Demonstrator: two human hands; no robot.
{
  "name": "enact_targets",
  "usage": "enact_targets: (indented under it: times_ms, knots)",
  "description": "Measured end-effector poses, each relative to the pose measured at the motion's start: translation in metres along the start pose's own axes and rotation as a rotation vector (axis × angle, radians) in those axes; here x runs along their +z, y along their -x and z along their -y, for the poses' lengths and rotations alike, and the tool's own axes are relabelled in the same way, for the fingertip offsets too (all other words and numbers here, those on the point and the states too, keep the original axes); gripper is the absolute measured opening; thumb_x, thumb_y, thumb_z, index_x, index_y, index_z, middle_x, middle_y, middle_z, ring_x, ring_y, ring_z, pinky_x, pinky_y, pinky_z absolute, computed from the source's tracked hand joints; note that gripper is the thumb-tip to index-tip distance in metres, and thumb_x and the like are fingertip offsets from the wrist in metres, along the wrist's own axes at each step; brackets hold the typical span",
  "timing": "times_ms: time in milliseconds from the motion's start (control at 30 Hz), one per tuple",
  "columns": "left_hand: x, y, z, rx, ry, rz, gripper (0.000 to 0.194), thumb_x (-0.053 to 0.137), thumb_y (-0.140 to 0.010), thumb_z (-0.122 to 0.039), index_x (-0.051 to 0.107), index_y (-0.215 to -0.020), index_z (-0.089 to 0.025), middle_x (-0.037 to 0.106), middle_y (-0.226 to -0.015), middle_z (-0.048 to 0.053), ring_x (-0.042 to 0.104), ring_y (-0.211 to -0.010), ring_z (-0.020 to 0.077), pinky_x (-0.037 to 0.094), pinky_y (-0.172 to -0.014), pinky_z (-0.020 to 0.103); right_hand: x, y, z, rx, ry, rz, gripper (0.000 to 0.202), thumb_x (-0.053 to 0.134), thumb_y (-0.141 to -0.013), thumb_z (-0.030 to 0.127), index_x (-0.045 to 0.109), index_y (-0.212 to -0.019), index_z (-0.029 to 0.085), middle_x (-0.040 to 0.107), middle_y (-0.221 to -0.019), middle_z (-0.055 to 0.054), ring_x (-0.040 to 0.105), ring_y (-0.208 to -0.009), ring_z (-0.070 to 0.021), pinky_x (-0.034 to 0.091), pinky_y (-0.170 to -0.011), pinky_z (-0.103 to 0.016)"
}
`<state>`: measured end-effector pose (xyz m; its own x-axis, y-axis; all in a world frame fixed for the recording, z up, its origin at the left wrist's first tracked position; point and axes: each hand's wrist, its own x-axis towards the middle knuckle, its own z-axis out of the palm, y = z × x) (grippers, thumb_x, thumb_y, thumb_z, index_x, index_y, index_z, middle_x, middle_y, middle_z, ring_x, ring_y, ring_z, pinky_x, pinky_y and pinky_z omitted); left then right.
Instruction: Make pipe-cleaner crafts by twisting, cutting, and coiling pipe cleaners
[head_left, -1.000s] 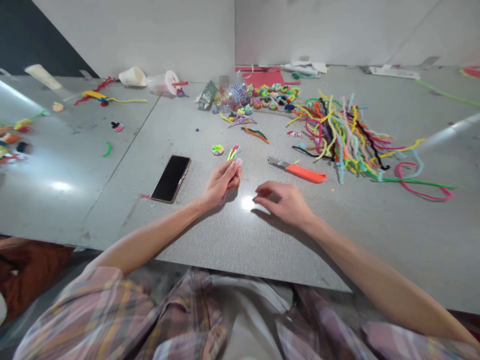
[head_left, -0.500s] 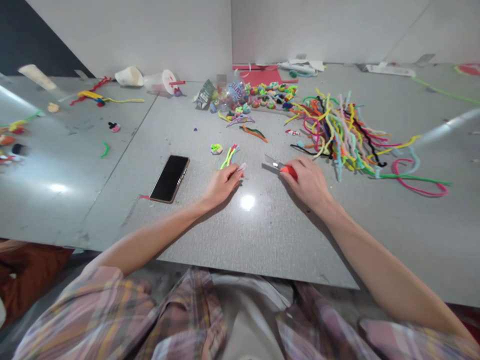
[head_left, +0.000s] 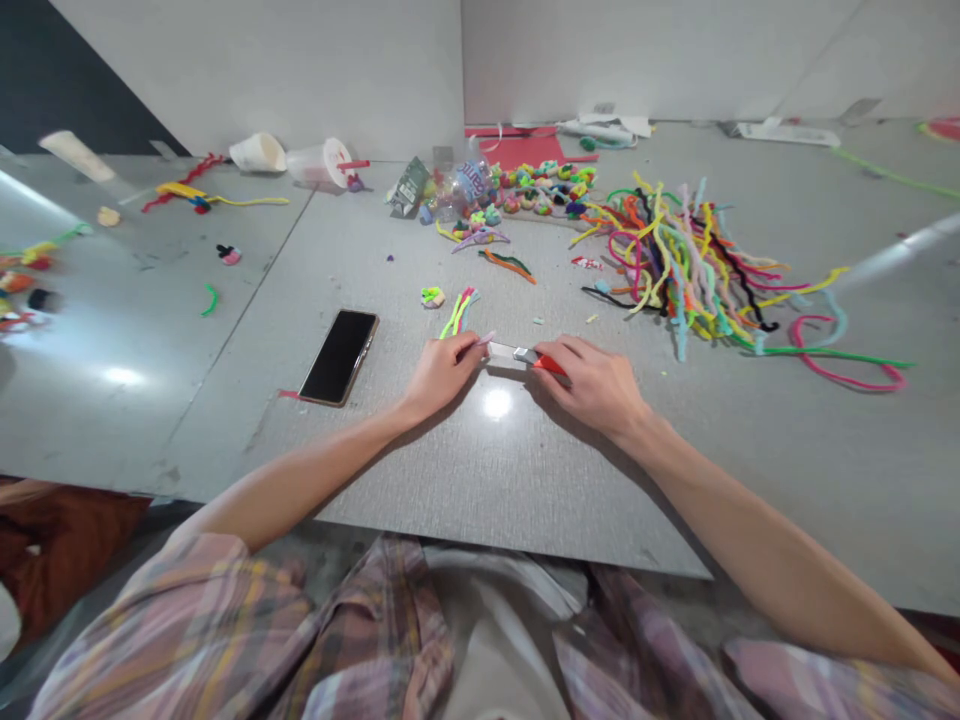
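Note:
My left hand (head_left: 444,374) pinches a small pale purple piece (head_left: 487,338) between thumb and fingers. In my right hand (head_left: 596,385) is a red-handled cutter (head_left: 550,364). Its blade (head_left: 506,352) points left, and the tip lies at the pale piece by my left fingertips; whether they touch is unclear. Just beyond my left hand lie short yellow-green, pink and blue fuzzy strips (head_left: 459,312). A small yellow-green and beige piece (head_left: 432,297) sits left of them.
A black phone (head_left: 340,357) lies left of my left hand. A tangled pile of coloured pipe cleaners (head_left: 686,265) spreads at the right. Behind are a clear plastic bag (head_left: 466,190), colourful small pieces (head_left: 544,188) and a tipped cup (head_left: 319,165). Small scraps lie beyond my right hand.
My right hand has moved left with the cutter, bringing the blade to my left fingertips. My left hand has stayed nearly in place. Small pale scraps now show on the table beyond my right hand.

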<state>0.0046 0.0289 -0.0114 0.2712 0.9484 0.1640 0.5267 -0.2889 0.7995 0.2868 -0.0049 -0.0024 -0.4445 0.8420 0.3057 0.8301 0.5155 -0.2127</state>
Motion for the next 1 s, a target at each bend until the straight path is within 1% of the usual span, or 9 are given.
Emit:
enact_targets:
  times_ms: [133,267,467,633,800,1000]
  knots:
    - [0.0,0.002,-0.004,0.029,-0.045,0.029,0.042,0.061,-0.116,-0.041,0.068,-0.08,-0.02,0.056,-0.068,-0.004,0.049,-0.067,0.0133,0.035,-0.071,0.032,0.001,0.0,0.0,-0.002,0.006,-0.015,0.037,0.054,-0.12,0.047,0.076,-0.138,0.023,0.083,-0.127,-0.012,0.077,-0.111,-0.0296,0.048,-0.073,-0.036]
    - [-0.001,0.004,-0.005,0.049,-0.079,0.039,0.043,0.059,-0.118,-0.042,0.072,-0.084,-0.019,0.055,-0.067,-0.004,0.048,-0.065,0.0131,0.035,-0.07,0.032,0.002,0.0,0.001,0.007,-0.002,-0.009,0.037,0.055,-0.12,0.047,0.075,-0.138,0.023,0.084,-0.128,-0.012,0.077,-0.111,-0.0298,0.049,-0.074,-0.036]
    - [0.0,0.005,-0.002,0.085,-0.122,0.074,0.032,0.061,-0.115,-0.031,0.075,-0.09,-0.02,0.063,-0.071,-0.002,0.052,-0.065,0.0133,0.035,-0.071,0.031,0.002,-0.001,0.004,0.018,-0.007,-0.017,0.037,0.054,-0.12,0.048,0.076,-0.137,0.024,0.084,-0.131,-0.013,0.077,-0.112,-0.0298,0.049,-0.074,-0.035]
    - [0.001,0.006,-0.002,0.117,-0.134,0.089,0.032,0.06,-0.114,-0.03,0.076,-0.089,-0.02,0.068,-0.074,0.0,0.052,-0.066,0.0137,0.036,-0.071,0.032,0.001,-0.001,0.007,0.033,-0.051,0.012,0.037,0.055,-0.119,0.05,0.075,-0.138,0.025,0.084,-0.129,-0.011,0.078,-0.11,-0.0298,0.046,-0.07,-0.036]
    - [0.001,0.008,-0.004,0.126,-0.142,0.094,0.033,0.06,-0.114,-0.032,0.075,-0.087,-0.02,0.065,-0.07,-0.001,0.048,-0.063,0.0137,0.034,-0.069,0.031,0.001,-0.001,0.009,0.063,-0.056,0.042,0.038,0.053,-0.118,0.052,0.076,-0.132,0.025,0.084,-0.127,-0.011,0.078,-0.103,-0.0296,0.042,-0.067,-0.036]
    - [0.001,0.008,-0.006,0.145,-0.157,0.098,0.038,0.061,-0.114,-0.032,0.066,-0.078,-0.021,0.058,-0.065,-0.002,0.043,-0.06,0.0133,0.032,-0.067,0.032,0.004,-0.001,0.011,0.102,-0.078,0.099,0.037,0.056,-0.117,0.052,0.074,-0.131,0.024,0.084,-0.131,-0.013,0.078,-0.095,-0.0292,0.04,-0.067,-0.036]
